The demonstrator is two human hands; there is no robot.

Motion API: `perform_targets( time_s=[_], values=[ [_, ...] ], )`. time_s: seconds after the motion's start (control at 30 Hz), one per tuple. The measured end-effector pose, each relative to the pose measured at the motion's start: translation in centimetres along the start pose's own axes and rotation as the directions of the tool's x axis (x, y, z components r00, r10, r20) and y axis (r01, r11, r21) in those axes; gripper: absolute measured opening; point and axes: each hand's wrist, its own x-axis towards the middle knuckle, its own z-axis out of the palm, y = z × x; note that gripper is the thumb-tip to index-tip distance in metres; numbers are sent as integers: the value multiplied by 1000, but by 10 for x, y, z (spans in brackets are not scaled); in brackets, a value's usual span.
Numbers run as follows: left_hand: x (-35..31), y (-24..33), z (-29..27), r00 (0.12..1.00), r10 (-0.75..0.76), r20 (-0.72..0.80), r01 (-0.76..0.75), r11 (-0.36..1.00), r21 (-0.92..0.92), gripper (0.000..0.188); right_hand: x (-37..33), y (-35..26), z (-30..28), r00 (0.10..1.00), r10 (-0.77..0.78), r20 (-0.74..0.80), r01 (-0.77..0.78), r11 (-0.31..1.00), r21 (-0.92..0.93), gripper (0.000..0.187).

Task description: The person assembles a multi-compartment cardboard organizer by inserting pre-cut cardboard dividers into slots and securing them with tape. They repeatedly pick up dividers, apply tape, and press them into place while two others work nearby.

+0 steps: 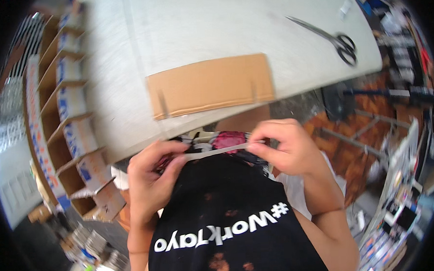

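A narrow whitish strip, like tape or a thin band (217, 151), stretches between my two hands, just in front of my black shirt. My left hand (155, 172) pinches its left end between thumb and fingers. The other end is pinched by my right hand (286, 144). Beyond my hands, at the table's near edge, lies a flat piece of brown cardboard (212, 85) with two short slits along its near side. Black-handled scissors (331, 39) rest farther right on the table, their blades partly open and pointing to the far left.
The white table (183, 30) ends just ahead of my hands. Along its left side stands a cardboard divider (70, 108) with several compartments. A small clear-whitish scrap (345, 8) lies near the far right corner. Shelving with stacked goods (392, 220) is at the right.
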Motion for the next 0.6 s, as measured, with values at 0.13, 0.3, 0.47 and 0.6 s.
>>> perform_targets(
  time_s=[0.13, 0.3, 0.47, 0.6],
  values=[
    [-11, -13, -4, 992, -19, 128, -12, 971, 237, 8, -11, 32, 22, 999, -24, -42, 28, 995, 98, 9],
    [-11, 12, -6, 968, 141, 209, -180, 967, 182, 8, -33, 22, 29, 976, 57, -209, -11, 976, 216, 6],
    [-10, 39, -13, 945, 327, 25, -323, 914, 244, 14, -19, 7, 10, 976, -29, -215, 43, 997, 60, 6],
    [-13, 51, -72, 668, 692, -276, -216, 534, 817, 41, -11, 1, -3, 962, -120, -243, 116, 993, -29, 9]
  ],
)
